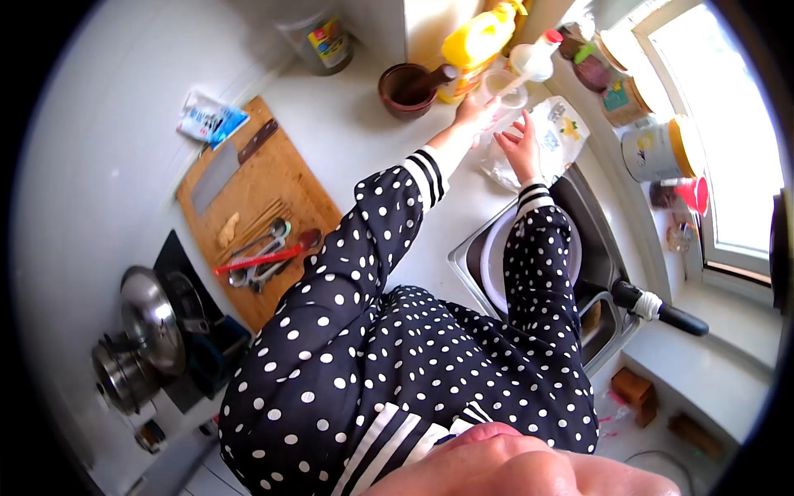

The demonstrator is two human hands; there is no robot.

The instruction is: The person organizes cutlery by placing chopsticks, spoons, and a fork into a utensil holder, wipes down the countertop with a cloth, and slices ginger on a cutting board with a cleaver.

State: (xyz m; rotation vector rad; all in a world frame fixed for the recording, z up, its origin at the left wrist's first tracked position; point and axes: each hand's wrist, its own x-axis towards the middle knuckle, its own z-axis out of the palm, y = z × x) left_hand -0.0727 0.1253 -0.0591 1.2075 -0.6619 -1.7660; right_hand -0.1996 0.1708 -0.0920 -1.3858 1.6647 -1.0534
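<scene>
My left hand (475,113) is closed at the near side of a clear plastic cup (503,87); a pale stick-like piece shows by its fingertips, too small to make out. To its right, my right hand (521,149) has its fingers spread over a white plastic bag (562,132) with a yellow print, holding nothing. A white bottle with a red cap (542,58) stands behind the cup. Beside it is a yellow jug (478,45). The brown mortar (407,91) with a pestle is left of the jug.
A wooden board (289,186) holds a cleaver (217,175), ginger, sticks and utensils. A blue-white packet (211,120) touches its corner. The sink (471,256) holds a white basin (494,269). Jars (649,153) line the windowsill; steel pots (153,318) are at left.
</scene>
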